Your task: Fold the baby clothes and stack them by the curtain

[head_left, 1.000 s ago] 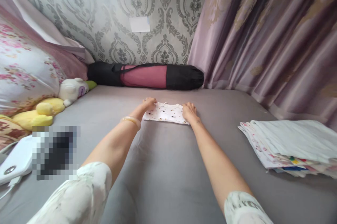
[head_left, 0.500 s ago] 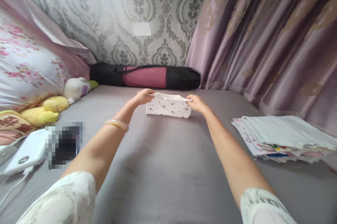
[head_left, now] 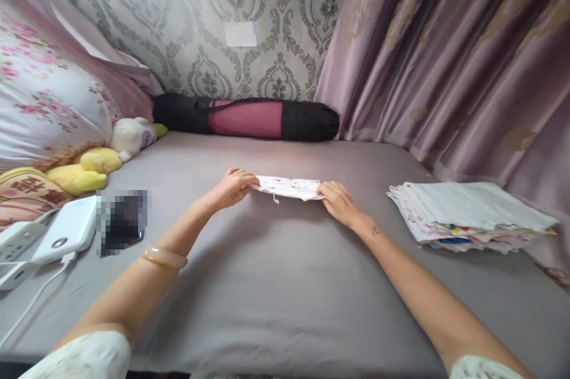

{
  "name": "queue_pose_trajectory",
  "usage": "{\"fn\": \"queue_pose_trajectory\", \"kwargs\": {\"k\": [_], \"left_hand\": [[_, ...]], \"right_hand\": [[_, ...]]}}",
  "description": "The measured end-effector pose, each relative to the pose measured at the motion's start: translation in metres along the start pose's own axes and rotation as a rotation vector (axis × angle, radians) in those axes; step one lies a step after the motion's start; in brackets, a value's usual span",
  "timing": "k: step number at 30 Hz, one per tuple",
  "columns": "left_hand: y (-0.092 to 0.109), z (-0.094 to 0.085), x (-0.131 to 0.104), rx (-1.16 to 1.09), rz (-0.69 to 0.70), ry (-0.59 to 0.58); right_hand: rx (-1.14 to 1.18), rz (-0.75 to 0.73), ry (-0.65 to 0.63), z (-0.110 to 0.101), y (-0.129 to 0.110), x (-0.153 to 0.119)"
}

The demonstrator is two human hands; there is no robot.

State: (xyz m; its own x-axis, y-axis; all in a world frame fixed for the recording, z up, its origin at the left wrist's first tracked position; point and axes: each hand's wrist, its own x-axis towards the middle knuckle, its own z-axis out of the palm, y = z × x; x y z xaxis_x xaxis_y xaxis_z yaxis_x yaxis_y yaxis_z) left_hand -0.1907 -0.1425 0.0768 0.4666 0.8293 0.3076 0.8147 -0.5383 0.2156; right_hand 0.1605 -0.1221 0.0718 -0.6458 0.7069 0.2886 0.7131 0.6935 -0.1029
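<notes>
A white cloth (head_left: 289, 186) with small dark printed figures stretches between my two hands over the grey bedsheet. My left hand (head_left: 236, 185) pinches its left end, fingers closed on the edge. At the opposite end, my right hand (head_left: 341, 202) grips the right corner, also closed. A short white string or tag dangles from the near edge of the cloth. The fingertips under the fabric are hidden. I cannot tell whether the far part touches the bed.
A stack of folded cloths (head_left: 472, 209) lies at right. On the left are a white power bank (head_left: 71, 230), a pixelated phone (head_left: 122, 224), a power strip (head_left: 22, 242) and plush toys (head_left: 89, 171). A black and pink long bag (head_left: 244, 117) lies along the wall.
Both hands have come nearer to me with the cloth. It hung with its face toward me before; now it is tipped flatter, with the string showing at its near edge.
</notes>
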Motion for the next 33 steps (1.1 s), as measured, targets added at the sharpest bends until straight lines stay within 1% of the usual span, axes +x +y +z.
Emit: {"fn": "queue_pose_trajectory", "kwargs": {"k": [4,10,13,16,18,20,22,24,25,28,31,33], "left_hand": [[0.011,0.009,-0.02,0.029,0.029,-0.052],[0.014,0.022,-0.033,0.039,0.012,-0.092],[0.016,0.023,-0.04,0.049,0.021,-0.114],[0.023,0.018,-0.041,0.031,0.009,-0.143],[0.031,0.015,-0.037,0.006,-0.049,-0.151],[0.041,0.014,-0.027,0.012,-0.15,-0.107],[0.052,0.018,-0.012,0.05,-0.237,-0.028],[0.062,0.026,0.005,0.096,-0.262,0.009],[0.066,0.032,0.012,0.123,-0.269,0.001],[0.072,0.051,0.03,0.209,-0.296,-0.07],[0.072,0.068,0.035,0.245,-0.277,-0.11],[0.07,0.075,0.035,0.24,-0.269,-0.115]], "right_hand": [[-0.025,-0.012,-0.083,0.002,-0.011,-0.014],[-0.044,-0.022,-0.125,0.003,-0.019,-0.02],[-0.045,-0.015,-0.169,0.0,-0.021,-0.025],[-0.052,0.038,-0.217,-0.004,-0.025,-0.024],[-0.057,0.097,-0.21,-0.005,-0.031,-0.017],[-0.046,0.136,-0.154,-0.003,-0.041,-0.004],[-0.021,0.161,-0.072,0.004,-0.053,0.013],[-0.001,0.194,-0.031,0.013,-0.066,0.031],[0.008,0.207,-0.038,0.019,-0.072,0.039],[0.024,0.226,-0.089,0.035,-0.083,0.057],[0.032,0.241,-0.134,0.048,-0.084,0.062],[0.04,0.251,-0.157,0.054,-0.081,0.061]]}}
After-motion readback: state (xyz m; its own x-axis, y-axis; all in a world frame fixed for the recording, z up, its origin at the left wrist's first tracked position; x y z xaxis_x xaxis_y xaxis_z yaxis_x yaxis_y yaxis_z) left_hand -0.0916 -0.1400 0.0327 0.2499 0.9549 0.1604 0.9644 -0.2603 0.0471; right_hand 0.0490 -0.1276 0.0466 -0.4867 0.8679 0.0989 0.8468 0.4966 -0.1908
